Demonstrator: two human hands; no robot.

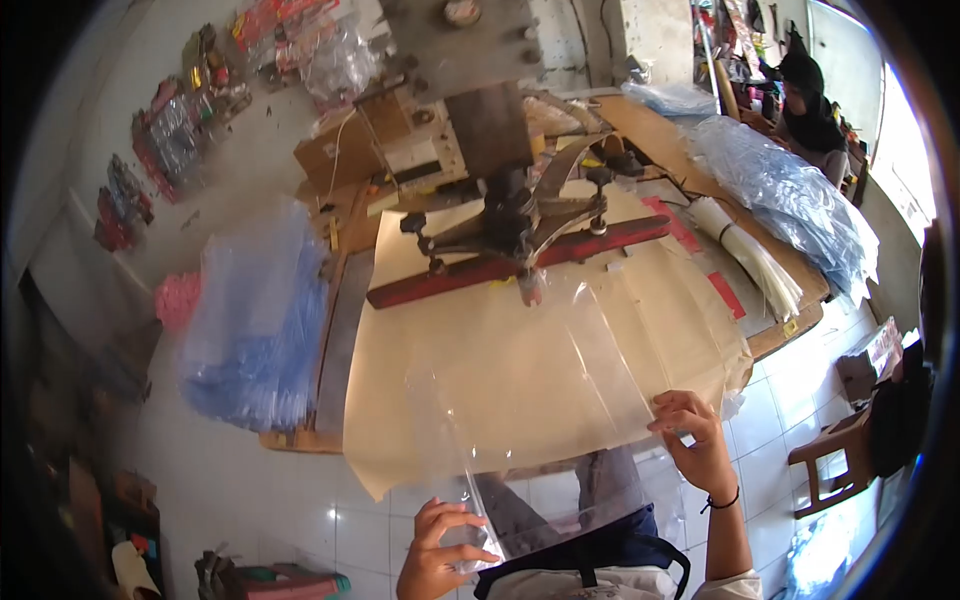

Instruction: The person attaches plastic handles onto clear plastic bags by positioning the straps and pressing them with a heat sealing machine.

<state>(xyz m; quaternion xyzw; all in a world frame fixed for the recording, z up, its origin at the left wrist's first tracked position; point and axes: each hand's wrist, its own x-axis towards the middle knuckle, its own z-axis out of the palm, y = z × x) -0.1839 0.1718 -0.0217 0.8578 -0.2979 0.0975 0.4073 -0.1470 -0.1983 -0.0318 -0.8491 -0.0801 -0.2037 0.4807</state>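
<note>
A clear plastic sheet (545, 415) stretches between my two hands, its far part over tan paper (400, 400) on the table and its near part past the table edge. My left hand (443, 547) is closed on the sheet's near left corner. Higher up, my right hand (690, 435) pinches the sheet's right edge, a dark bracelet at the wrist. Beyond the sheet stands a press with a long red bar (600, 240) under a dark metal bracket (510, 220). Whether the bar touches the paper I cannot tell.
A stack of bluish plastic sheets (255, 320) lies at the left. To the right are a bundle of pale strips (750, 260) and a heap of clear plastic (780, 195). Another person (810, 105) sits at the back right. A brown stool (835, 460) stands on the tiled floor.
</note>
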